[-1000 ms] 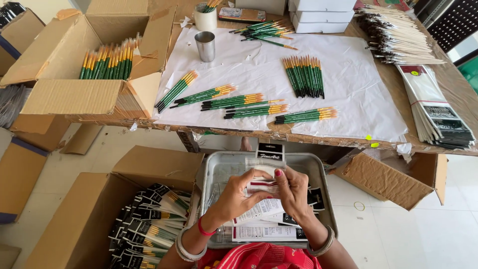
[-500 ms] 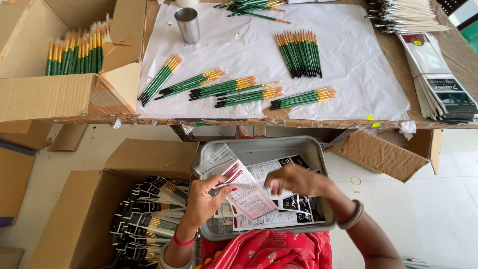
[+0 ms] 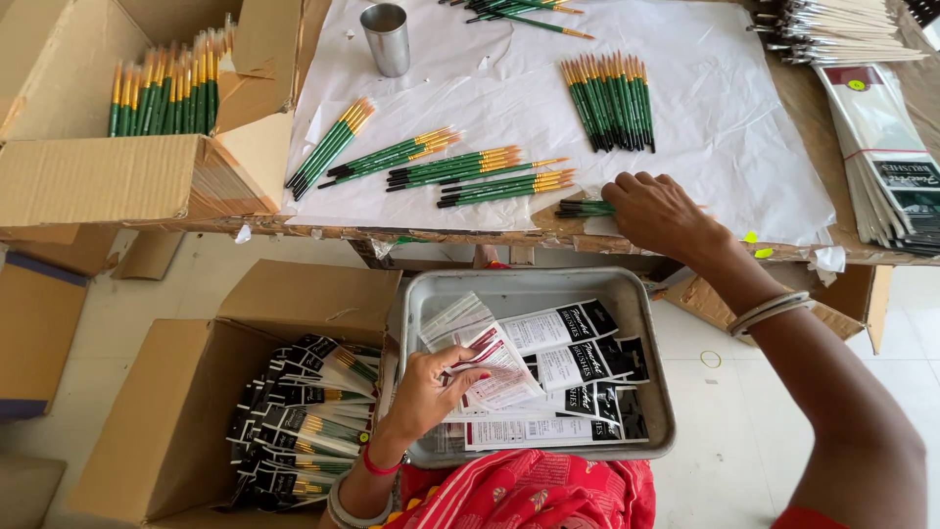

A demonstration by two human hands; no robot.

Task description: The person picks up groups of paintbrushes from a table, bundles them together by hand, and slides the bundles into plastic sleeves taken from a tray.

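Right hand [image 3: 658,211] stretched over the table edge, fingers closed on a small bundle of green brushes [image 3: 586,208] lying just beyond the metal tray [image 3: 638,294]. Left hand [image 3: 431,390] above the tray's near-left part, pinching an empty clear sleeve [image 3: 494,364]. More printed sleeves [image 3: 563,372] heaped inside the tray.

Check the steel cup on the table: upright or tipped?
Upright: the steel cup stands on the white paper, its open rim facing up.
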